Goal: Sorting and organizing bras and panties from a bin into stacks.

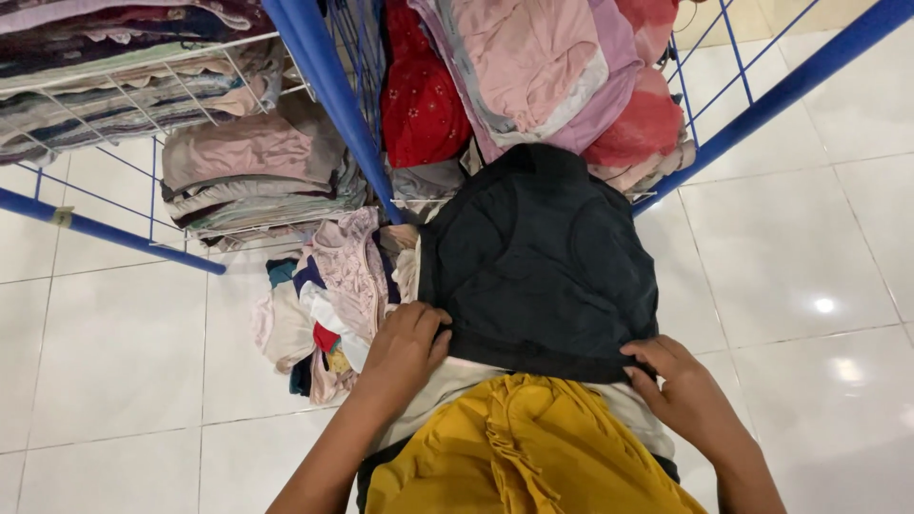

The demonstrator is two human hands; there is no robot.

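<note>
A black garment [538, 257] lies spread flat on top of a stack of folded clothes, right in front of me. My left hand [405, 350] pinches its near left corner at the hem. My right hand [678, 385] grips the near right corner of the same hem. Under the black garment, a white layer [457, 381] shows at the edge. A mustard-yellow gathered fabric [524, 447] fills the bottom of the view between my forearms.
A blue metal rack [324, 76] with wire shelves holds folded stacks in pink [533, 57], red [419, 105] and grey-brown [248, 162]. A loose heap of mixed clothes [324, 305] lies on the white tiled floor [809, 266] to my left.
</note>
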